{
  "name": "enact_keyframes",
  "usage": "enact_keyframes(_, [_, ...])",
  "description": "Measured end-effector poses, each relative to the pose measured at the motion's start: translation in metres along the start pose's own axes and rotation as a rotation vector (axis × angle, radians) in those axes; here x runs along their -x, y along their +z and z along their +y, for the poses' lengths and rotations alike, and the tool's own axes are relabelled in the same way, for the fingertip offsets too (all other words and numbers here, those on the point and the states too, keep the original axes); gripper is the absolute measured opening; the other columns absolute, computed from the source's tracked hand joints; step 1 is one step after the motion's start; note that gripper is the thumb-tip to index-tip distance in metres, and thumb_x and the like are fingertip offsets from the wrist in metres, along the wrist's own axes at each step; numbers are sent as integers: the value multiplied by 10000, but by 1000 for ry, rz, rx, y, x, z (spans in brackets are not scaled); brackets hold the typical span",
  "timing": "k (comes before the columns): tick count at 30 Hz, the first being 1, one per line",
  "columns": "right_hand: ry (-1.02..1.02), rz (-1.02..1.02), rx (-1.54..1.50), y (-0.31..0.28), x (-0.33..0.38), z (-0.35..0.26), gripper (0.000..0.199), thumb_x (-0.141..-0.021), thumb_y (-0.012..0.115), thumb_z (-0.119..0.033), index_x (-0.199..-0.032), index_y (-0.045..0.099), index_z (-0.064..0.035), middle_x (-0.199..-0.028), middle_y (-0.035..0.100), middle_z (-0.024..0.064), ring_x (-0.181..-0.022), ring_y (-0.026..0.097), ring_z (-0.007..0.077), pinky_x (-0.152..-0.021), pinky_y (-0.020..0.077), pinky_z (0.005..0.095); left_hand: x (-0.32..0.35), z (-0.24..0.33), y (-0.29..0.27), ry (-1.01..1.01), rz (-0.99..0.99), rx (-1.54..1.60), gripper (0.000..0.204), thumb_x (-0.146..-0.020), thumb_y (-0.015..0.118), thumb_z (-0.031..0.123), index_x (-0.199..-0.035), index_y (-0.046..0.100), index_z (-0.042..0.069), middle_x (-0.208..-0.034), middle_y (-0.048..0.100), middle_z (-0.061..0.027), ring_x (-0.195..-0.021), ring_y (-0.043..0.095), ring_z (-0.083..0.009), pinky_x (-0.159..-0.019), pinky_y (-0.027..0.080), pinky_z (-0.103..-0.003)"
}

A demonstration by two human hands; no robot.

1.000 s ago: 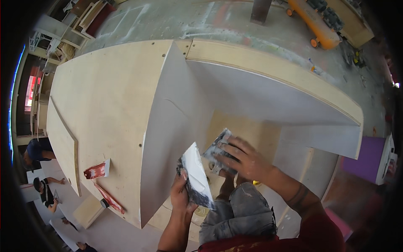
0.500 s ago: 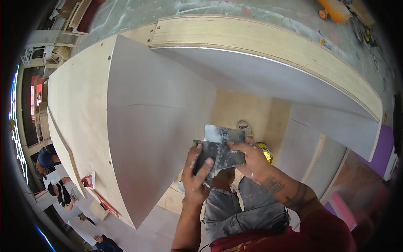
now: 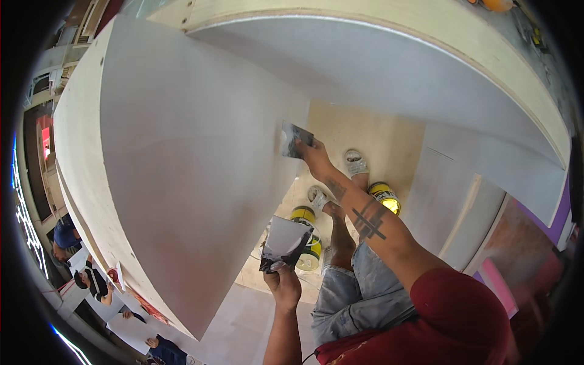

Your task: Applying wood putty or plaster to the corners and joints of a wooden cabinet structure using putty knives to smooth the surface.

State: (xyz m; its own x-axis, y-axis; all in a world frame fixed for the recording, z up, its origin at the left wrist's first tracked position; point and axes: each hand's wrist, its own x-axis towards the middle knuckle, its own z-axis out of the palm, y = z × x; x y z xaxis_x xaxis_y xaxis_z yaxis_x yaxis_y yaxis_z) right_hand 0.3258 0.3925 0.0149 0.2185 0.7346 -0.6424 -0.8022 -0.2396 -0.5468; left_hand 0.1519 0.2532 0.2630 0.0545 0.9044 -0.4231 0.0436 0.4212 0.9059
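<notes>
My right hand (image 3: 313,155) grips a dark flat putty knife (image 3: 296,137) whose wide blade lies against the far part of the pale grey panel (image 3: 188,164) on the left. Whitish paste shows on that blade's left edge. Lower down, my left hand (image 3: 283,287) pinches a second wide putty knife (image 3: 285,239) by its bottom edge. Smooth pale filler covers much of its face, with dark smears along the rim. This one is held out in front of the panel, apart from the other blade. The filler's contact with the panel is too small to make out.
Yellow-and-black buckets (image 3: 308,260) stand below my left hand, and another bucket (image 3: 384,196) is beside my foot. A plywood-edged wall (image 3: 389,67) curves across the far side. A light wooden strip (image 3: 460,216) stands at right. Several people work at far left, one in dark clothing (image 3: 167,350).
My hands have moved apart from where the two blades overlapped. The right went forward to the panel with its blade; the left lowered, now showing a filler-coated face. My view has shifted too.
</notes>
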Motion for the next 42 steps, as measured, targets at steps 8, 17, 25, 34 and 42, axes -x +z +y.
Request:
enact_keyframes(8, [-30,135,199,48,0,21,328,-971,599,-213,-1174,635,43,-978,678,76,-888,588,137,-799,473,289,22,-28,-44,11,69,-49,118,-1063,443,154,-1102,492,54,-1191,556,-74,-1106,531,-162,-1000,451,-376])
enact_keyframes(17, [74,106,11,33,-17,12,292,-979,601,-172,-1184,576,34,-1027,659,79,-909,657,174,-818,562,337,27,-41,-70,94,67,-16,131,-1058,476,180,-1100,489,57,-1139,563,-60,-1054,524,-131,-973,450,-331])
enact_keyframes(25, [10,88,47,72,33,-13,286,-986,598,-170,-1187,573,31,-1041,656,84,-903,655,167,-810,564,339,43,-46,-80,23,151,45,180,-1046,516,222,-1129,500,63,-1136,588,-64,-1040,543,-125,-924,468,-302])
enact_keyframes(34, [-166,27,119,135,112,-86,269,-998,579,-144,-1207,578,25,-1055,663,75,-918,637,137,-860,525,294,41,-14,-70,-51,-97,294,343,-1055,483,290,-1272,495,24,-1230,585,-91,-1090,582,-198,-996,464,-393])
enact_keyframes(42, [-399,95,303,205,179,-151,281,-996,571,-128,-1216,588,47,-1116,662,90,-992,615,148,-911,475,283,44,-18,-91,-70,-121,349,277,-1061,470,266,-1222,514,45,-1225,582,-89,-1095,577,-191,-977,478,-378])
